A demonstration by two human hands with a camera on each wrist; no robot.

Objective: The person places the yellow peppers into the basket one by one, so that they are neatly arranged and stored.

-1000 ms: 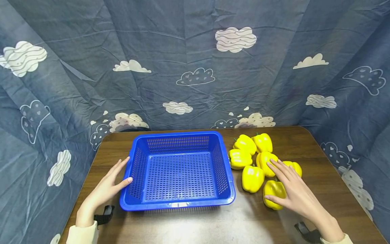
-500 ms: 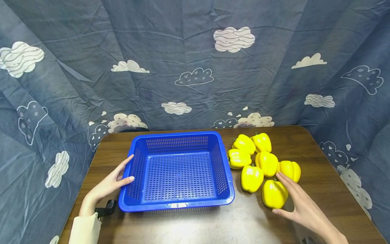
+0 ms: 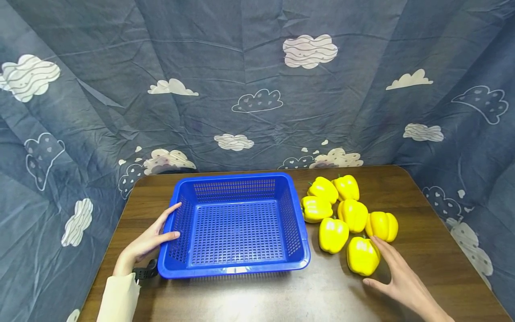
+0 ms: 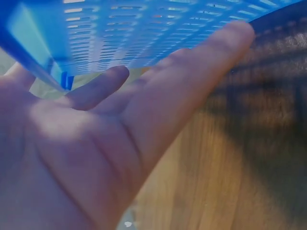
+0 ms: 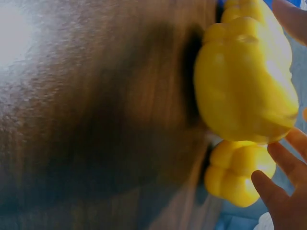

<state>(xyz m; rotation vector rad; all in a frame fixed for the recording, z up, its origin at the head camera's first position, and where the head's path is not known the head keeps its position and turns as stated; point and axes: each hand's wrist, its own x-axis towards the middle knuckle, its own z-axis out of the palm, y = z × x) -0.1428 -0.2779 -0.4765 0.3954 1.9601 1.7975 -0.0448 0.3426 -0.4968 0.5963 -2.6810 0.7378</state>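
A blue perforated plastic basket (image 3: 237, 232) stands with nothing in it. My left hand (image 3: 146, 239) is at its left side, thumb and index finger reaching over the rim, other fingers along the outer wall. In the left wrist view those fingers (image 4: 163, 91) look nearly straight beneath the basket wall (image 4: 144, 28). On the right, my right hand (image 3: 402, 277) is spread beside the nearest yellow bell pepper (image 3: 363, 256). Its fingertips are right at the pepper's right side, thumb at its front. The right wrist view shows that pepper (image 5: 244, 81) large, with fingers curving near it.
Several more yellow bell peppers lie between basket and right hand, among them a front one (image 3: 333, 235) and a right one (image 3: 382, 226). All rest on a brown wooden table (image 3: 257, 299). A grey-blue cloud-patterned curtain (image 3: 257, 67) hangs behind and at the sides.
My left hand has moved right, its thumb and index finger now further over the basket's rim. My right hand has drawn back toward the front right, uncovering the nearest pepper.
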